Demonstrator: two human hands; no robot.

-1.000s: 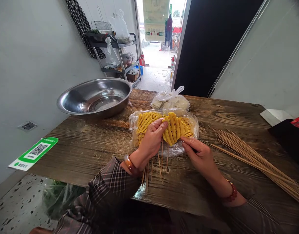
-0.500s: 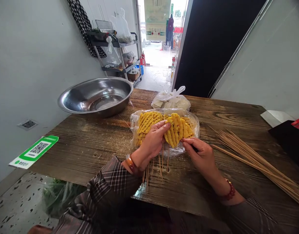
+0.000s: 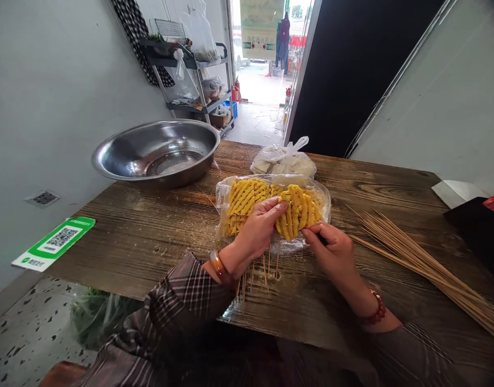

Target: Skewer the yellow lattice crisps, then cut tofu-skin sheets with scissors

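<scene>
My left hand point(image 3: 263, 223) grips a yellow lattice-cut slice point(image 3: 297, 212), thumb on top and fingers behind it. At the slice's lower right edge, my right hand point(image 3: 331, 247) is closed in a pinch, its fingertips touching the edge. A thin bamboo skewer appears to be in that pinch, mostly hidden by the fingers. Beneath both hands, more yellow lattice-cut slices point(image 3: 247, 196) lie in an open clear plastic bag point(image 3: 220, 207). Several thin sticks point(image 3: 266, 274) stick out from the pile toward me, below my left wrist.
A bundle of bamboo skewers point(image 3: 424, 258) lies on the right of the wooden table point(image 3: 170, 226). A large steel basin point(image 3: 158, 153) stands at the back left, a tied plastic bag point(image 3: 285, 161) behind the slices. A green QR-code card point(image 3: 55, 243) is at the left edge; a black box point(image 3: 472, 231) is far right.
The held slice and both hands have shifted slightly right in view. My right fingertips have come closer against the slice's edge. The camera view has tilted a little.
</scene>
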